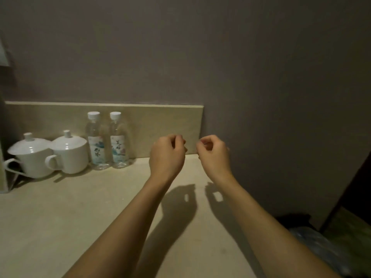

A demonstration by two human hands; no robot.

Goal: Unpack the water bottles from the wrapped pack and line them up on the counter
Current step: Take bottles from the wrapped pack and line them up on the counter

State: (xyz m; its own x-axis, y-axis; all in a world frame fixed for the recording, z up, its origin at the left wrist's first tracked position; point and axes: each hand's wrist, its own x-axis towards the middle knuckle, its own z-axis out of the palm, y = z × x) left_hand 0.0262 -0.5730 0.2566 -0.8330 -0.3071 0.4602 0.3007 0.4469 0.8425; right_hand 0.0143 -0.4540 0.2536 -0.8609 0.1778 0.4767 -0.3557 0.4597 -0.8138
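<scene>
- 2 water bottles [109, 140] stand upright side by side against the backsplash [160, 125], touching or nearly so, just right of 2 lidded white cups [50, 155].
- Right of the bottles, the left hand [167, 155] and right hand [213, 155] hover above the counter [60, 217], fingers curled toward the thumbs; neither visibly holds anything.
- A bluish, crinkly bundle [313, 245] sits low beyond the counter's right edge, well apart from the bottles; probably the wrapped pack, but too blurred to tell.
- Judgement: thin clear plastic, smooth and ribbed, so light, slightly squashy, perhaps slippery; grip mid-body at the paper label or by the white cap.
- Counter and backsplash look matte, pale stone; cups glossy ceramic.
</scene>
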